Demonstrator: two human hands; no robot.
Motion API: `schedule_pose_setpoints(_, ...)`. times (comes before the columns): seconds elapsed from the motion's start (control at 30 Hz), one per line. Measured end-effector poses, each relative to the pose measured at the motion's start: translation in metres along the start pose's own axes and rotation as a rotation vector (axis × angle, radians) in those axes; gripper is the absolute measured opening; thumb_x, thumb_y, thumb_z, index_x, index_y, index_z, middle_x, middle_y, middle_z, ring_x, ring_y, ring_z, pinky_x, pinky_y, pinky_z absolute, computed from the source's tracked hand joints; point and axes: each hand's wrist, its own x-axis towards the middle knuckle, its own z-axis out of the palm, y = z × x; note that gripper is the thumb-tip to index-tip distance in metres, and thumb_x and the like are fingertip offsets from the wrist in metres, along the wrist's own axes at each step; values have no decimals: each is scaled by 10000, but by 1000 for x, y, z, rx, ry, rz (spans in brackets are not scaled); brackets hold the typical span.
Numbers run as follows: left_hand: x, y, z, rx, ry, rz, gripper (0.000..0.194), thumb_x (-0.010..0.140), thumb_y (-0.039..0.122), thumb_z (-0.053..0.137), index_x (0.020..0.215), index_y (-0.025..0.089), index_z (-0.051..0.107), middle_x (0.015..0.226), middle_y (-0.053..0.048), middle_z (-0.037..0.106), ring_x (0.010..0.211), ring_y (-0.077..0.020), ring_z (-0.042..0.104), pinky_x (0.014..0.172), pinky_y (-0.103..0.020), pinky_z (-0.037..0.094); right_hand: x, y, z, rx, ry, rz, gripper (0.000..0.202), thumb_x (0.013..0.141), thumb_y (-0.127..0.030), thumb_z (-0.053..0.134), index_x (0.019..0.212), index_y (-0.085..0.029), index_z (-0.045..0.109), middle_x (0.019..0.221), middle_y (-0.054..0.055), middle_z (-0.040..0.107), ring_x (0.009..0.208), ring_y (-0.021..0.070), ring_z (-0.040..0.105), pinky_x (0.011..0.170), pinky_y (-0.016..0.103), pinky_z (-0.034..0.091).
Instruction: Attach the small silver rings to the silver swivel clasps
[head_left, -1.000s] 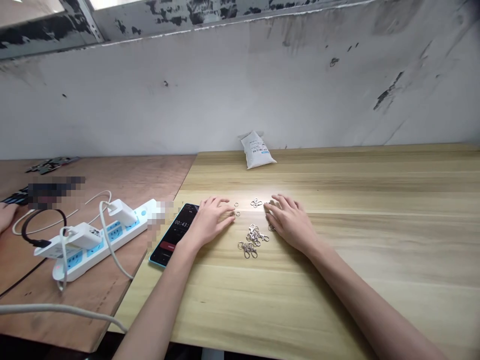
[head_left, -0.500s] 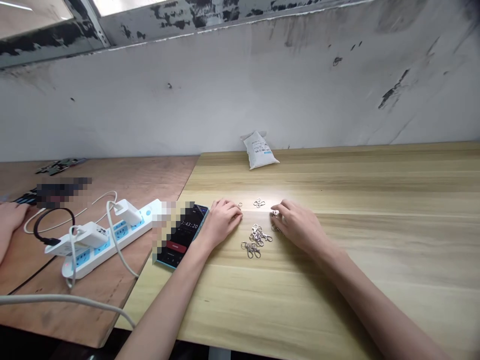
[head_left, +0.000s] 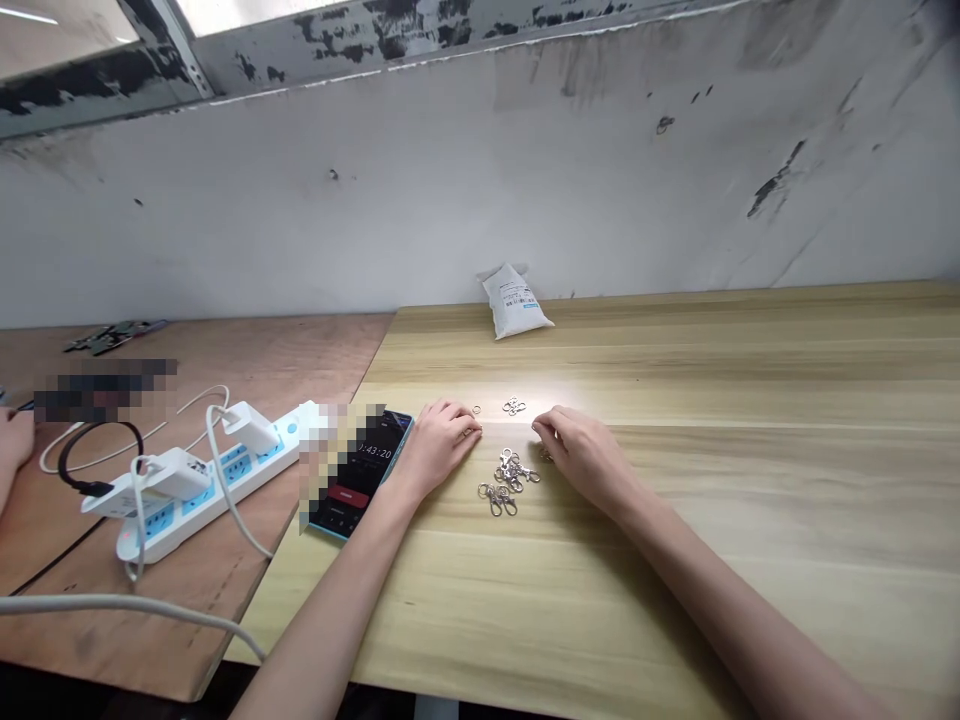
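Observation:
My left hand [head_left: 444, 440] rests on the wooden table beside the phone, its fingers curled together and pointing right. Something small and shiny shows at its fingertips, too small to name. A small metal ring [head_left: 476, 409] lies just beyond them. To the right, my right hand [head_left: 579, 447] has thumb and index finger pinched together above the wood; what they hold, if anything, is hidden. Partly under that hand lie metal pieces [head_left: 546, 454]. Between both hands is a pile of silver lobster clasps [head_left: 512, 470], with more clasps [head_left: 498, 499] nearer me and a small metal cluster [head_left: 514, 406] farther off.
A white plastic packet [head_left: 516, 305] lies near the wall. The phone [head_left: 364, 470] shows a timer. On the brown table at left are a white power strip [head_left: 225, 490] with chargers and cables, and another person's hand [head_left: 15, 440] at the edge.
My right hand has shifted slightly left, its thumb and index finger now pinched, and uncovers part of the metal pieces under it. The left hand stays nearly still; the view shifts slightly.

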Motion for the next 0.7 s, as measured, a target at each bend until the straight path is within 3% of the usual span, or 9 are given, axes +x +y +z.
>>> schedule_pose_setpoints(0.13, 2, 2, 3, 3, 11, -49, 126, 895, 259, 597, 829, 197, 685, 913, -48, 673, 910, -210, 569, 807, -353, 463, 0, 3, 6, 197, 73, 27, 134, 862, -164, 508, 811, -192, 628, 741, 23, 674, 604, 144, 579, 610, 266, 430)
schedule_pose_setpoints(0.37, 4, 10, 3, 20, 12, -134, 113, 881, 162, 561, 793, 173, 630, 885, -56, 666, 870, -209, 581, 786, -346, 474, 0, 0, 7, 270, 63, 73, 116, 812, -184, 539, 760, -203, 641, 714, 8, 683, 578, 136, 572, 583, 261, 424)
schedule_pose_setpoints(0.7, 1, 16, 6, -284, 112, -133, 96, 833, 118, 627, 834, 203, 672, 848, -12, 710, 853, -172, 634, 751, -298, 514, -1, 4, 9, 360, 40, 141, 89, 805, -196, 576, 775, -209, 659, 709, 9, 658, 609, 143, 562, 593, 265, 431)
